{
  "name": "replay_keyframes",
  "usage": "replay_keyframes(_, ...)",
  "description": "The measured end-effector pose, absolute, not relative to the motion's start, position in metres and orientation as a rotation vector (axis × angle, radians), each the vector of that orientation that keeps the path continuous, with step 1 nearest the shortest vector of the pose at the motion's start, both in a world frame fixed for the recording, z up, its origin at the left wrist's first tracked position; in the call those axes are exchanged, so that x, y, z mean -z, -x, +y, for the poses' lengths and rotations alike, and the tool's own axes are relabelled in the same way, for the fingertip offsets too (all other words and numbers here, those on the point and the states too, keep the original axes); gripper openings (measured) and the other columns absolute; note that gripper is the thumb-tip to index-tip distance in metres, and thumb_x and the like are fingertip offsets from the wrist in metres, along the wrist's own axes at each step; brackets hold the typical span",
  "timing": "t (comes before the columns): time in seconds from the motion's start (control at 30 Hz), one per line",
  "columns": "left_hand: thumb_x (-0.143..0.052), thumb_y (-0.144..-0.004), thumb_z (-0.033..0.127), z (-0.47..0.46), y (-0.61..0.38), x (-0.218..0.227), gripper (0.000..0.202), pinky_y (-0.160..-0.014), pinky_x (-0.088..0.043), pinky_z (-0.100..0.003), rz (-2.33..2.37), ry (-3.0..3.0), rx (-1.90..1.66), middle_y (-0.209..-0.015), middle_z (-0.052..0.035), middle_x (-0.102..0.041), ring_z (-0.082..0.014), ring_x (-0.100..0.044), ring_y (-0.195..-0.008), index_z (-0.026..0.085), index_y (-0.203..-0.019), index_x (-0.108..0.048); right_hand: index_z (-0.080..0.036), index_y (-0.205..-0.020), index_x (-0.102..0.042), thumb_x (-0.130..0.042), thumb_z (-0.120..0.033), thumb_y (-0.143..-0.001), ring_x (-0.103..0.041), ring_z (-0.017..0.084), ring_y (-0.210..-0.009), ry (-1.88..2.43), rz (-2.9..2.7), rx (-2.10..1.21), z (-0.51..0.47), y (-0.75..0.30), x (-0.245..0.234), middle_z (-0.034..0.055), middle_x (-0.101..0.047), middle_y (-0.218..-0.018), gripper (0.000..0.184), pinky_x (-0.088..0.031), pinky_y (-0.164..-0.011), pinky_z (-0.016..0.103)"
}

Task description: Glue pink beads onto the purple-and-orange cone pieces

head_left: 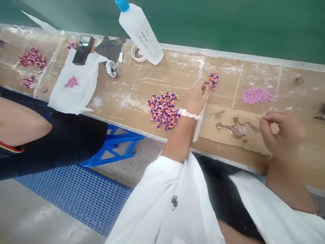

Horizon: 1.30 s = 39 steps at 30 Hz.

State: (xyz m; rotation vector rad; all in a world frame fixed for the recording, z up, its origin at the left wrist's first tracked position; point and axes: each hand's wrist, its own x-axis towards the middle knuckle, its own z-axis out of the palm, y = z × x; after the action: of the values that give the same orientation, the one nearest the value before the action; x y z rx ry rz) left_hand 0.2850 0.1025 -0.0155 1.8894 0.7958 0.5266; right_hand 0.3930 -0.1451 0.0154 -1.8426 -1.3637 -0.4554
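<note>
My left hand (pixel 198 96), with a pale scrunchie (pixel 188 114) at the wrist, is at the edge of a small pile of purple-and-orange pieces (pixel 213 81). Its fingers are bent together at the pile, and whatever they grip is too small to make out. A larger pile of the same pieces (pixel 164 111) lies left of that wrist. My right hand (pixel 283 132), somewhat blurred, pinches thumb and forefinger over the brown cardboard (pixel 208 130); a faint pale tip shows there, its kind unclear. Left of it, a small clear round dish (pixel 239 130) sits among wet spots.
Small pink beads (pixel 257 95) are heaped behind the cardboard. A white bottle with blue cap (pixel 142 35) stands by a tape roll (pixel 138 53). Further left are a phone (pixel 83 50) on a white plastic bag (pixel 76 86), another person's arm (pixel 22 120) and a blue stool (pixel 114 145).
</note>
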Motion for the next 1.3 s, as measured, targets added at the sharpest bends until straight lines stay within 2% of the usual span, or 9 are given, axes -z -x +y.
replay_keyframes(0.13, -0.069, -0.077, 0.018, 0.134, -0.24, 0.017, 0.013, -0.099, -0.04, -0.047, 1.231, -2.128, -0.492, -0.093, -0.01, -0.064, -0.0325, -0.053, -0.114, 0.02, -0.07, -0.058, -0.028, -0.087, -0.059, -0.065, -0.012, -0.082, -0.058, 0.017, -0.053, 1.852, -1.367, 0.515, -0.143, -0.395, -0.017, 0.0027, -0.066, -0.074, 0.018, -0.047, -0.048, 0.035)
replay_keyframes(0.4, -0.06, -0.073, -0.001, 0.144, -0.229, 0.01, 0.022, -0.097, -0.031, -0.061, 1.407, -2.149, -0.326, -0.078, -0.0083, -0.056, -0.0342, -0.051, -0.109, 0.017, -0.062, -0.056, -0.027, -0.09, -0.059, -0.063, -0.008, -0.083, -0.056, 0.016, -0.053, 1.845, -1.396, 0.555, -0.143, -0.395, -0.021, 0.0026, -0.064, -0.074, 0.021, -0.046, -0.048, 0.033)
replay_keyframes(0.53, -0.061, -0.078, 0.003, 0.137, -0.242, 0.007, 0.025, -0.099, -0.032, -0.057, 1.41, -2.161, -0.306, -0.079, -0.0084, -0.057, -0.0342, -0.051, -0.115, 0.018, -0.06, -0.052, -0.026, -0.089, -0.059, -0.062, -0.006, -0.083, -0.055, 0.015, -0.056, 1.849, -1.365, 0.565, -0.146, -0.397, -0.02, 0.0022, -0.063, -0.074, 0.021, -0.047, -0.052, 0.032)
replay_keyframes(0.67, -0.058, -0.083, 0.005, 0.128, -0.253, 0.006, 0.021, -0.104, -0.031, -0.056, 1.343, -2.206, -0.353, -0.103, -0.0131, -0.059, -0.0358, -0.047, -0.125, 0.017, -0.067, -0.055, -0.025, -0.086, -0.058, -0.06, -0.012, -0.085, -0.055, 0.015, -0.06, 2.029, -1.249, 0.453, -0.151, -0.413, -0.01, 0.0016, -0.062, -0.073, 0.013, -0.049, -0.058, 0.032)
replay_keyframes(0.8, -0.057, -0.085, 0.008, 0.112, -0.268, 0.005, 0.014, -0.105, -0.039, -0.046, 1.089, -2.212, -0.478, -0.112, -0.0105, -0.061, -0.0281, -0.053, -0.118, 0.02, -0.08, -0.059, -0.022, -0.086, -0.062, -0.059, -0.018, -0.081, -0.054, 0.016, -0.059, 2.273, -1.085, 0.322, -0.156, -0.437, 0.012, 0.0021, -0.063, -0.078, 0.007, -0.048, -0.06, 0.034)
replay_keyframes(0.93, -0.055, -0.093, 0.023, 0.089, -0.277, 0.003, 0.003, -0.083, -0.049, -0.029, 0.643, -1.801, -0.448, -0.097, -0.0051, -0.069, -0.0149, -0.064, -0.09, 0.022, -0.091, -0.057, -0.022, -0.096, -0.068, -0.056, -0.019, -0.079, -0.057, 0.018, -0.064, 2.385, -1.054, 0.212, -0.157, -0.446, 0.031, 0.0053, -0.068, -0.09, 0.021, -0.049, -0.064, 0.035)
replay_keyframes(1.03, -0.06, -0.091, 0.033, 0.074, -0.28, 0.001, 0.017, -0.059, -0.045, -0.023, 0.52, -1.481, -0.371, -0.081, -0.0013, -0.07, -0.0082, -0.057, -0.061, 0.023, -0.104, -0.055, -0.023, -0.096, -0.069, -0.058, -0.019, -0.08, -0.059, 0.019, -0.067, 2.418, -1.018, 0.184, -0.155, -0.446, 0.036, 0.0047, -0.07, -0.088, 0.02, -0.049, -0.067, 0.036)
replay_keyframes(1.13, -0.065, -0.089, 0.034, 0.068, -0.281, -0.002, 0.031, -0.047, -0.038, -0.019, 0.489, -1.34, -0.364, -0.074, 0.0025, -0.068, -0.0056, -0.05, -0.051, 0.027, -0.115, -0.052, -0.024, -0.094, -0.07, -0.061, -0.02, -0.081, -0.06, 0.02, -0.069, 2.419, -0.966, 0.16, -0.151, -0.447, 0.035, 0.0044, -0.071, -0.089, 0.016, -0.05, -0.071, 0.037)
replay_keyframes(1.3, -0.065, -0.087, 0.03, 0.065, -0.283, -0.004, 0.015, -0.044, -0.043, -0.015, 0.436, -1.281, -0.363, -0.078, 0.0004, -0.067, -0.0045, -0.058, -0.055, 0.019, -0.084, -0.055, -0.023, -0.083, -0.064, -0.059, -0.021, -0.084, -0.061, 0.024, -0.078, 2.523, -0.93, 0.069, -0.143, -0.448, 0.033, 0.0064, -0.068, -0.091, 0.006, -0.049, -0.073, 0.039)
